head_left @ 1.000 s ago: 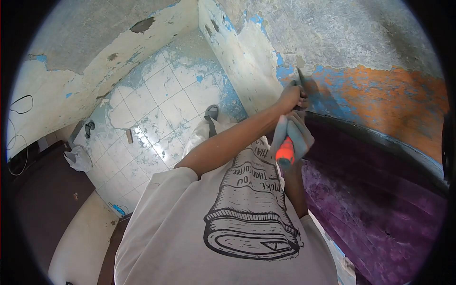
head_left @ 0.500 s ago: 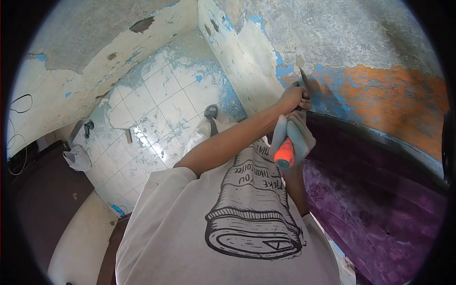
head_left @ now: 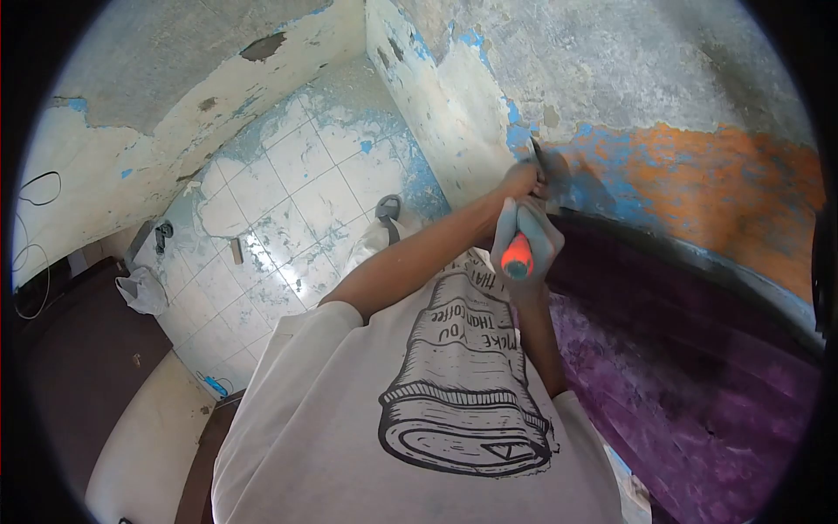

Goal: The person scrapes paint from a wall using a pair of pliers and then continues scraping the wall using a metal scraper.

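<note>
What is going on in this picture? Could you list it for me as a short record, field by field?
Place: corner of a room with peeling walls and a tiled floor
Left hand: closed around the scraper near its blade, at the wall
Right hand: closed around the scraper's handle
Tool: scraper with an orange handle end, blade tip against the wall
Wall: grey bare patches above, blue and orange paint where the blade meets it
Below the wall: purple surface
Clothing: pale printed T-shirt

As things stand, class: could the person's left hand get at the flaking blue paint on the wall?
Probably yes: the left hand sits by the scraper blade, already at the blue paint, nothing between.
</note>
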